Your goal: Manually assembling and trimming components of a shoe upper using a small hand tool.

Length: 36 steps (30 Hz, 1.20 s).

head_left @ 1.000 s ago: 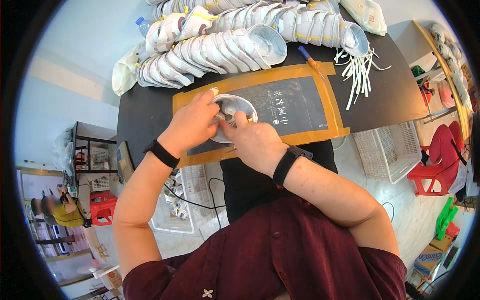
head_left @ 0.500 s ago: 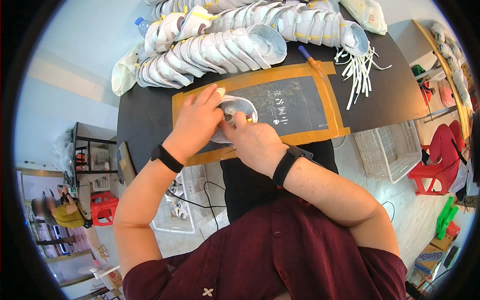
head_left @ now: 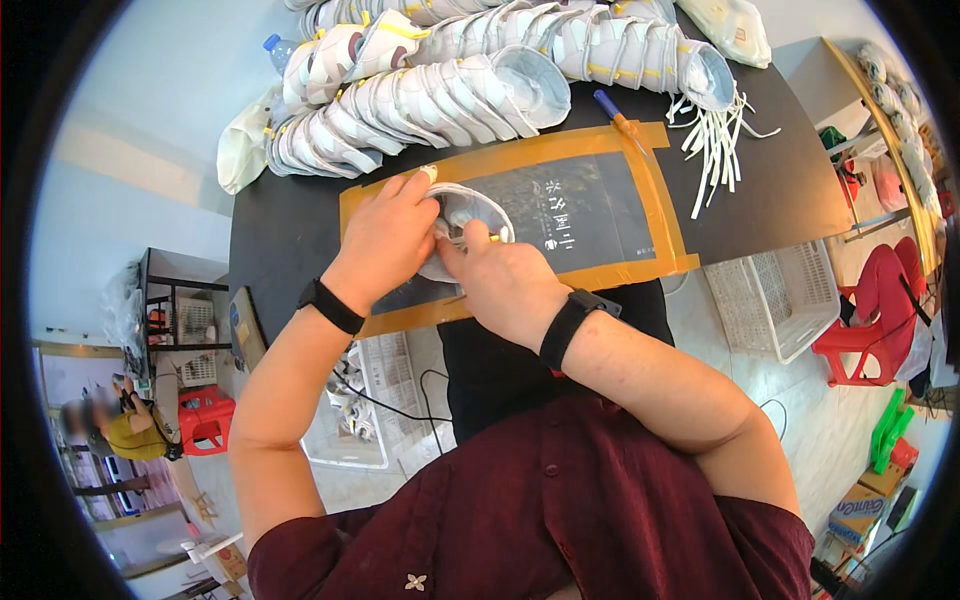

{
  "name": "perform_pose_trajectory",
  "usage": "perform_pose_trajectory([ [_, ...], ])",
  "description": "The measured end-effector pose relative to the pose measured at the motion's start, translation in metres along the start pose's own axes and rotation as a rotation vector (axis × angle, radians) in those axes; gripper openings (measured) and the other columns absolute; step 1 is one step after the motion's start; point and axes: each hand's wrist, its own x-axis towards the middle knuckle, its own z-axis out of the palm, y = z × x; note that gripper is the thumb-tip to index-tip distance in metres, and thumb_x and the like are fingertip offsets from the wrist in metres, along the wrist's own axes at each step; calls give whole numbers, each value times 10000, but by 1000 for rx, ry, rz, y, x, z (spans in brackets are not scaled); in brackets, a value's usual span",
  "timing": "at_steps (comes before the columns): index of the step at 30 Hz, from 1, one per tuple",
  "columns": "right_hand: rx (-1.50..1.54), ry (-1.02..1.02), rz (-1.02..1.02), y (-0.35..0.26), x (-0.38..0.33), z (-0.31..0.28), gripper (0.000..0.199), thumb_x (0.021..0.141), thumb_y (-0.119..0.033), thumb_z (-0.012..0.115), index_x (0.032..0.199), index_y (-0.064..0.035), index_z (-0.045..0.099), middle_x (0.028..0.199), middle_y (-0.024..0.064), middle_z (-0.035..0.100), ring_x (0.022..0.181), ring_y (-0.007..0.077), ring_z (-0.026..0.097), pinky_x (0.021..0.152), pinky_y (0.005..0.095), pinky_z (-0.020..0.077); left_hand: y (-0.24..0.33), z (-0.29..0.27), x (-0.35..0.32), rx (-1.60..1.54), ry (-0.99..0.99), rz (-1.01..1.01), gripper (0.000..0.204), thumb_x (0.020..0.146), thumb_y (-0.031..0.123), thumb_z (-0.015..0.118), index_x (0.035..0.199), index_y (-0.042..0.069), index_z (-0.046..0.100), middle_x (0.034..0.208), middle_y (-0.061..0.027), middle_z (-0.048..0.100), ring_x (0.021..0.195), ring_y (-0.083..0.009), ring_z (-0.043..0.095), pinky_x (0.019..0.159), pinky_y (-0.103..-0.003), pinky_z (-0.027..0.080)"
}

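Observation:
A pale grey-white shoe upper stands on a dark mat framed with brown tape. My left hand grips its left side, fingers closed over the rim. My right hand is closed on the near edge, thumb and fingertips pinched close to the left fingers inside the opening. A small yellow tab shows beside the right fingers. Whatever lies between the fingertips is too small to make out. Beyond my hands lies a nested row of similar shoe uppers.
More nested uppers fill the table's far side. White strips hang from one stack's end. A blue-and-orange pen-like tool lies at the mat's far edge. White plastic crates stand below. Another person sits far left.
My fingers have shifted slightly at the upper's opening, while both hands keep their hold. The whole view has moved a little.

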Motion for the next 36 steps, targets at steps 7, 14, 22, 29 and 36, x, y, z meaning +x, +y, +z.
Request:
perform_pose_trajectory([
  [7, -61, 32, -4, 0, -3, 7, 430, 844, -103, 589, 1267, -53, 537, 1010, 121, 550, 637, 217, 676, 541, 315, 548, -4, 19, -9, -17, 75, -76, 98, 766, 87, 650, 827, 40, 590, 1195, -125, 574, 1026, -313, 586, 782, -422, 523],
  [14, -117, 37, -22, -5, -5, 7, 451, 842, -100, 594, 1284, -51, 520, 1006, 112, 544, 610, 202, 665, 518, 312, 542, -8, 25, -15, -121, 166, -118, 103, 794, 82, 644, 872, 40, 591, 1231, -133, 569, 1038, -335, 587, 800, -435, 518],
  [22, -111, 32, 0, -5, -4, 10, 449, 861, -97, 580, 1297, -30, 501, 1024, 135, 537, 614, 224, 668, 516, 334, 550, 3, 0, -8, -56, -1, -81, 188, 751, 41, 659, 922, 38, 582, 1359, -123, 528, 1110, -351, 571, 874, -426, 508],
  [29, -69, 36, 14, -7, -2, 8, 411, 884, -106, 561, 1283, -20, 511, 1011, 144, 535, 606, 228, 667, 510, 346, 553, -4, 13, -4, 68, -74, -45, 114, 759, 71, 661, 833, 29, 585, 1287, -140, 557, 1055, -352, 590, 795, -431, 526],
  [36, -146, 87, 44, -12, -3, 11, 385, 893, -114, 557, 1264, -19, 522, 979, 127, 540, 590, 216, 660, 482, 324, 540, -9, 21, -11, -101, 129, -104, 117, 795, 49, 655, 881, 22, 580, 1281, -166, 556, 1089, -381, 570, 832, -431, 510],
])
